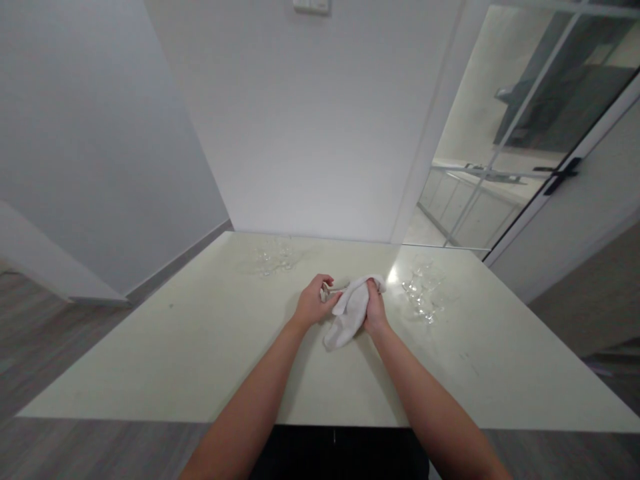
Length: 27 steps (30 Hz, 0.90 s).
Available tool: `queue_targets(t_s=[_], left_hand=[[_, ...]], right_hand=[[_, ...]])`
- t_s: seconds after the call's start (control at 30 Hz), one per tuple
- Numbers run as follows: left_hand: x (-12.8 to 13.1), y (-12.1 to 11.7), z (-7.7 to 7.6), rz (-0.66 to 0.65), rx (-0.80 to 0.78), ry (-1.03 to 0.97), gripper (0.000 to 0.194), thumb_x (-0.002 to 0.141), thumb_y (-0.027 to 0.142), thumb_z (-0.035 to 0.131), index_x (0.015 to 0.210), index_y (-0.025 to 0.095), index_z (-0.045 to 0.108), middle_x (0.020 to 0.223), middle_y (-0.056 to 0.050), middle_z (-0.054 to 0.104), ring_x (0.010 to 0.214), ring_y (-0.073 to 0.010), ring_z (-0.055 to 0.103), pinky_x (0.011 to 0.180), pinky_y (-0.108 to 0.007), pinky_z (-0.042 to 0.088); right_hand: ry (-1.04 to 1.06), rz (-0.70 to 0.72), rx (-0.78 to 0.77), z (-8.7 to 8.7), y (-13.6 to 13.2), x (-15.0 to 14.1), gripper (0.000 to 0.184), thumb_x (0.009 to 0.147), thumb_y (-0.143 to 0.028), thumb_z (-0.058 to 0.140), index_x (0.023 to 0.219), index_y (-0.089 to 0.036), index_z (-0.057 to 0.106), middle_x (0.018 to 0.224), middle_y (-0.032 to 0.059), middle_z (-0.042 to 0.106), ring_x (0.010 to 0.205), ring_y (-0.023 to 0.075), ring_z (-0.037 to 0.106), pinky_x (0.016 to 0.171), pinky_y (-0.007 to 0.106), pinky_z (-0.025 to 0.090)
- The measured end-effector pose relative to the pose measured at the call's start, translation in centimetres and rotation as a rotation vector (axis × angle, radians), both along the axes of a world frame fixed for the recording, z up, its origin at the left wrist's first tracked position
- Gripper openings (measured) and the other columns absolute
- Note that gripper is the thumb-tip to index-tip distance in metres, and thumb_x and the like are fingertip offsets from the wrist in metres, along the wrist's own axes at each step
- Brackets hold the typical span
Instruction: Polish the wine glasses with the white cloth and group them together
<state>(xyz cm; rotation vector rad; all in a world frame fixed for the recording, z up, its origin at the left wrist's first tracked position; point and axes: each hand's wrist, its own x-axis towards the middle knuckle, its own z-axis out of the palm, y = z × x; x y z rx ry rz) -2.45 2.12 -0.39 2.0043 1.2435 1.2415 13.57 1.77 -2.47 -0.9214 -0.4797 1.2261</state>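
Above the middle of the table, my left hand (315,303) is closed round one end of a clear stemmed glass (325,291), which is held sideways. My right hand (375,308) grips a white cloth (351,312), bunched over the other end of the glass. A loose corner of the cloth hangs down toward the tabletop. The cloth and my fingers hide much of the glass, so its full shape cannot be made out.
Several clear glasses (423,290) stand close together on the pale table (175,360) to the right. More clear glasses (275,257) are at the back left. A white wall (320,147) borders the table's far edge, with a glazed door (500,133) at the right.
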Motion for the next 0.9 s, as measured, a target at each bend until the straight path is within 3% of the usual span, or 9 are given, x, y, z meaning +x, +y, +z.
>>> queue_targets(t_s=[0.07, 0.13, 0.27, 0.33, 0.4, 0.5, 0.6, 0.7, 0.9], left_hand=[[0.1, -0.3, 0.3, -0.038, 0.078, 0.041, 0.026, 0.078, 0.040, 0.062, 0.094, 0.020, 0.058, 0.091, -0.004, 0.060, 0.078, -0.0144, 0.054, 0.070, -0.026, 0.043], [0.3, -0.3, 0.3, -0.080, 0.036, -0.007, 0.023, 0.078, 0.040, 0.061, 0.086, 0.019, 0.058, 0.082, -0.003, 0.059, 0.074, -0.0137, 0.053, 0.068, -0.025, 0.042], [0.2, 0.5, -0.1, -0.170, -0.444, -0.245, 0.028, 0.076, 0.046, 0.059, 0.079, 0.019, 0.052, 0.058, 0.005, 0.046, 0.048, -0.0084, 0.041, 0.046, -0.020, 0.031], [-0.2, 0.9, -0.2, -0.212, -0.600, -0.291, 0.030, 0.076, 0.047, 0.058, 0.081, 0.018, 0.051, 0.054, 0.007, 0.041, 0.043, -0.0073, 0.037, 0.043, -0.019, 0.025], [-0.5, 1.0, -0.1, -0.169, -0.515, -0.292, 0.030, 0.075, 0.045, 0.060, 0.085, 0.018, 0.051, 0.061, 0.005, 0.047, 0.048, -0.0077, 0.043, 0.045, -0.019, 0.029], [-0.6, 0.7, 0.1, -0.060, -0.176, -0.174, 0.033, 0.072, 0.040, 0.066, 0.094, 0.019, 0.054, 0.081, 0.000, 0.057, 0.065, -0.0103, 0.052, 0.057, -0.021, 0.039], [-0.4, 0.2, 0.0, -0.068, 0.001, 0.000, 0.028, 0.076, 0.039, 0.063, 0.095, 0.020, 0.056, 0.086, -0.001, 0.059, 0.071, -0.0114, 0.052, 0.063, -0.023, 0.040], [-0.3, 0.0, -0.2, -0.103, -0.039, 0.001, 0.024, 0.079, 0.041, 0.060, 0.086, 0.019, 0.055, 0.072, 0.002, 0.055, 0.063, -0.0105, 0.048, 0.059, -0.022, 0.037], [-0.5, 0.9, 0.1, -0.110, -0.182, -0.186, 0.030, 0.069, 0.042, 0.070, 0.072, 0.017, 0.054, 0.058, 0.005, 0.046, 0.054, -0.0087, 0.040, 0.053, -0.022, 0.031]], right_hand=[[0.024, 0.011, -0.029, 0.0, 0.1, 0.1, 0.041, 0.070, -0.055, 0.063, 0.083, -0.016, 0.064, 0.076, 0.0038, 0.071, 0.069, 0.0184, 0.065, 0.063, 0.029, 0.053], [0.004, 0.004, -0.039, 0.2, 0.0, 0.3, 0.040, 0.068, -0.053, 0.066, 0.082, -0.015, 0.064, 0.074, 0.0034, 0.070, 0.067, 0.0181, 0.064, 0.062, 0.029, 0.053], [-0.148, 0.001, 0.046, 0.5, -0.5, 0.2, 0.031, 0.062, -0.038, 0.073, 0.083, -0.017, 0.064, 0.072, 0.0001, 0.069, 0.067, 0.0162, 0.062, 0.062, 0.026, 0.051], [-0.199, 0.015, 0.104, 0.6, -0.8, -0.1, 0.029, 0.061, -0.034, 0.073, 0.084, -0.017, 0.064, 0.075, -0.0004, 0.070, 0.069, 0.0155, 0.062, 0.064, 0.025, 0.050], [-0.185, 0.016, 0.104, 0.6, -0.8, -0.4, 0.029, 0.062, -0.034, 0.073, 0.084, -0.018, 0.065, 0.076, -0.0002, 0.070, 0.071, 0.0157, 0.063, 0.065, 0.025, 0.050], [-0.090, 0.018, 0.038, 0.5, -0.5, -0.4, 0.033, 0.066, -0.044, 0.070, 0.082, -0.017, 0.065, 0.073, 0.0014, 0.070, 0.069, 0.0176, 0.065, 0.064, 0.028, 0.052], [-0.040, 0.041, -0.012, 0.4, -0.2, 0.1, 0.041, 0.069, -0.055, 0.065, 0.079, -0.015, 0.065, 0.072, 0.0039, 0.071, 0.067, 0.0193, 0.065, 0.063, 0.030, 0.053], [-0.085, 0.027, -0.028, 0.3, -0.1, 0.4, 0.040, 0.067, -0.053, 0.067, 0.078, -0.015, 0.065, 0.070, 0.0027, 0.070, 0.064, 0.0183, 0.064, 0.061, 0.029, 0.052], [-0.140, 0.066, 0.081, 0.7, -0.9, 0.0, 0.026, 0.063, -0.035, 0.072, 0.081, -0.018, 0.065, 0.071, -0.0019, 0.068, 0.065, 0.0151, 0.061, 0.061, 0.026, 0.049]])
